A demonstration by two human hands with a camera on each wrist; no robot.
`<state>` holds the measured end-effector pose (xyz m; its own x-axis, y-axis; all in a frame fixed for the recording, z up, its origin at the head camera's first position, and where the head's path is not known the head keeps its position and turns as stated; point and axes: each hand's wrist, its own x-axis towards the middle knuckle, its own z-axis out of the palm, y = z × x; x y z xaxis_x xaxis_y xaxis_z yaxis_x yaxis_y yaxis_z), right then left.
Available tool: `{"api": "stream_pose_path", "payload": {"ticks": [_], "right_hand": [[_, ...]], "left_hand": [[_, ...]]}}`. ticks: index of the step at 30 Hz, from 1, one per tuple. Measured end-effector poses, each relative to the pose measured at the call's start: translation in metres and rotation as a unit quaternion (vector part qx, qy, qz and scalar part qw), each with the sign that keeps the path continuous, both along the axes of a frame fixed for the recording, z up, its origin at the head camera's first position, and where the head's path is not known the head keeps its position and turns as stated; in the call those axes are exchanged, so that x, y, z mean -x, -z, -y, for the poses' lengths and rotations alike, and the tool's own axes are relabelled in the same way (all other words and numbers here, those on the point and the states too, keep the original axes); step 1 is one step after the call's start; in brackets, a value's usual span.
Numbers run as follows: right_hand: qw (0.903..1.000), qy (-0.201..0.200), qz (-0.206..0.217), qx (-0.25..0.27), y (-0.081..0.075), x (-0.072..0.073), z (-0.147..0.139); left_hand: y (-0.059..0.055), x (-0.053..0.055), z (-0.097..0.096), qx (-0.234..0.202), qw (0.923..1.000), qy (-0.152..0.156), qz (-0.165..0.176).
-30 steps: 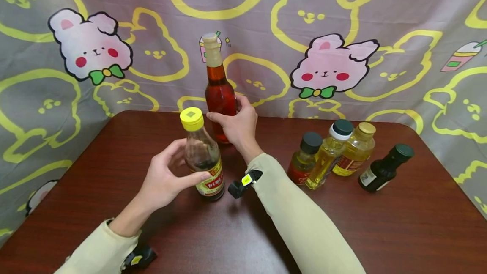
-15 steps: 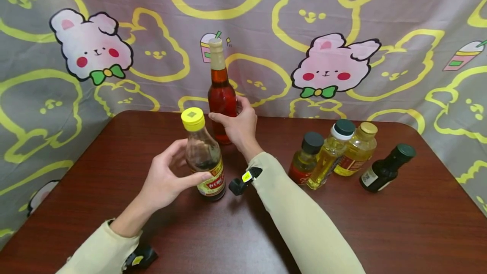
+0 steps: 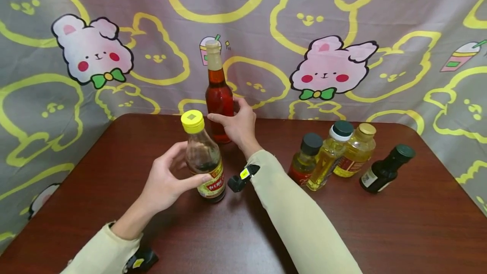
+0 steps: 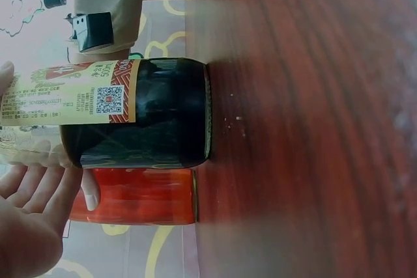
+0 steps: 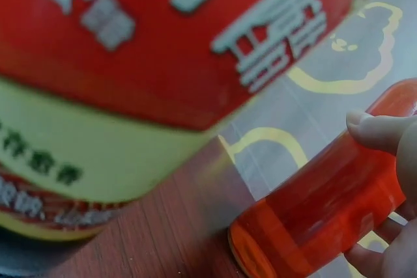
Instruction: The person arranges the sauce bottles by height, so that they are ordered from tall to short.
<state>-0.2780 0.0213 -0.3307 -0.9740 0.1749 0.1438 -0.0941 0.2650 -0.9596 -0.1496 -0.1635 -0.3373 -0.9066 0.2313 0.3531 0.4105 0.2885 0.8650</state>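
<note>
In the head view my left hand curls round a yellow-capped sauce bottle with dark liquid and a red and yellow label. Its thumb lies across the label, and the bottle stands upright on the table. Behind it, my right hand grips a tall bottle of red-amber liquid with a pale wrapped neck, thumb on the near side. This bottle stands close to the patterned cloth. In the left wrist view the dark bottle shows its base against the tabletop. The right wrist view shows the red bottle held between thumb and fingers.
On the right of the brown table stand a black-capped bottle, a green-capped oil bottle, a gold-capped oil bottle and a small dark bottle. A patterned cloth hangs behind the table.
The red-amber bottle, leaning slightly left a second ago, now stands straighter and its top is a little lower. Both hands keep their hold; the head view has shifted slightly.
</note>
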Motion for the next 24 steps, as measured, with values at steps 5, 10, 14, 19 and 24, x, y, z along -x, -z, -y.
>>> {"api": "stream_pose_path", "payload": {"ticks": [5,10,14,19,24], "right_hand": [[1.0000,0.003,-0.005,-0.003,0.0023,0.0007,0.0008],[0.9999,0.009,-0.004,0.000,0.0028,0.0014,0.0004],[0.9999,0.012,-0.005,-0.008,0.0022,0.0018,0.0001],[0.9998,0.012,-0.007,-0.013,0.0011,0.0017,-0.0007],[0.9997,0.016,-0.014,-0.014,0.0010,0.0017,-0.0012]], "left_hand": [[0.0018,0.0003,0.0006,0.000,1.0000,0.000,-0.002],[0.0015,0.0010,0.0010,0.002,1.0000,0.002,-0.003],[0.0011,0.0008,0.0005,0.001,1.0000,0.002,-0.004],[0.0005,0.0006,-0.0002,-0.001,1.0000,0.002,-0.005],[0.0003,0.0006,0.0000,0.001,1.0000,0.003,-0.003]]}}
